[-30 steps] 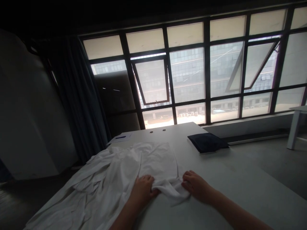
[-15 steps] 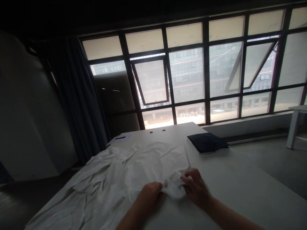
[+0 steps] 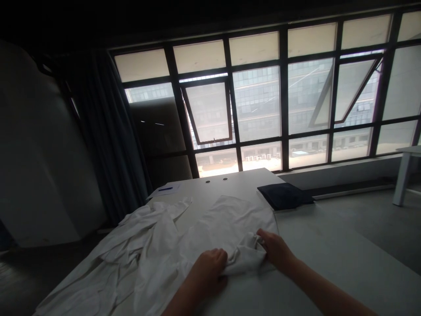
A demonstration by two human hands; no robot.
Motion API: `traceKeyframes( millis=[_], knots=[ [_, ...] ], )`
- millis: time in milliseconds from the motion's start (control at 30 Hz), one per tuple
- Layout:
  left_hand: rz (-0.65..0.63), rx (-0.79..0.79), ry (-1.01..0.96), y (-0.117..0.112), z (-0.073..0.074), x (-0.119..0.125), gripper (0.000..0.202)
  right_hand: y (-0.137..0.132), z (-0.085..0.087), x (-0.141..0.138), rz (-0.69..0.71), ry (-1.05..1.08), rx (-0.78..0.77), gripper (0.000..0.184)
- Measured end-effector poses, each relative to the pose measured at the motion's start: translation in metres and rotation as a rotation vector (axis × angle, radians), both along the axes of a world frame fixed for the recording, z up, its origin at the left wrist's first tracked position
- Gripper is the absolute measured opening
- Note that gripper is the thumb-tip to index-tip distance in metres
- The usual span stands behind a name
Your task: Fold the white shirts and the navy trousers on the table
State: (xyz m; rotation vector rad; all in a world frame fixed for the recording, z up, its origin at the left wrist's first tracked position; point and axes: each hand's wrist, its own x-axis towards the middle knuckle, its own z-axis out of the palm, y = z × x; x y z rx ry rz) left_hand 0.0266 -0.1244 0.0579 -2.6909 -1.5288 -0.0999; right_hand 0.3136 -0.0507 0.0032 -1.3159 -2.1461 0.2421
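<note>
White shirt [image 3: 223,228], crumpled, lying spread on a white surface [image 3: 250,186], its near edge gathered into a bunched fold. Left hand [image 3: 208,272] clenched on the fold's left end; right hand [image 3: 278,251] gripping its right end.

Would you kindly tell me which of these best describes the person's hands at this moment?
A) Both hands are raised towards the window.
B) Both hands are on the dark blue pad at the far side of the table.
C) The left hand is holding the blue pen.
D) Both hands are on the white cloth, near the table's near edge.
D. The right hand has its fingers on a bunched fold of the white cloth, and the left hand lies on the cloth beside it.
</note>
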Motion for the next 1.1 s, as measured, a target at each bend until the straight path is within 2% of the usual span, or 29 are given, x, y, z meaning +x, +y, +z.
traceKeyframes(
  millis=[100, 233, 367, 433, 533, 633, 700, 833, 933, 1000, 1067, 1100],
  knots=[
    [0.184, 0.029, 0.05, 0.007, 0.017, -0.015, 0.033, 0.009, 0.01, 0.014, -0.122, 0.079, 0.02, 0.023],
    [0.373, 0.04, 0.048, 0.015, 0.038, -0.047, 0.031, 0.025, 0.034, 0.039, -0.206, 0.243, 0.096, 0.017],
    [0.465, 0.046, 0.015, 0.018, 0.059, -0.079, 0.013, 0.035, 0.063, 0.061, -0.203, 0.564, 0.072, 0.021],
    [0.475, 0.048, -0.063, 0.018, 0.071, -0.089, 0.019, 0.035, 0.078, 0.066, -0.184, 0.675, 0.023, 0.022],
    [0.495, 0.08, -0.194, 0.014, 0.09, -0.098, 0.034, 0.027, 0.1, 0.068, -0.167, 0.79, -0.1, 0.026],
    [0.56, 0.172, -0.223, 0.009, 0.106, -0.107, 0.041, 0.012, 0.125, 0.071, -0.094, 0.897, -0.288, 0.033],
    [0.608, 0.249, -0.222, 0.005, 0.115, -0.116, 0.036, -0.002, 0.143, 0.077, 0.017, 0.877, -0.411, 0.036],
    [0.657, 0.47, -0.221, 0.001, 0.122, -0.134, 0.015, -0.031, 0.172, 0.097, 0.247, 0.63, -0.668, 0.041],
    [0.613, 0.628, -0.175, 0.003, 0.118, -0.142, 0.007, -0.04, 0.175, 0.106, 0.35, 0.446, -0.662, 0.042],
    [0.576, 0.669, -0.161, 0.008, 0.111, -0.142, 0.013, -0.033, 0.164, 0.106, 0.355, 0.279, -0.55, 0.028],
    [0.538, 0.655, -0.17, 0.014, 0.102, -0.138, 0.023, -0.017, 0.144, 0.101, 0.257, 0.125, -0.373, 0.017],
    [0.518, 0.624, -0.172, 0.018, 0.096, -0.134, 0.028, -0.007, 0.133, 0.097, 0.167, 0.072, -0.27, 0.018]
  ],
)
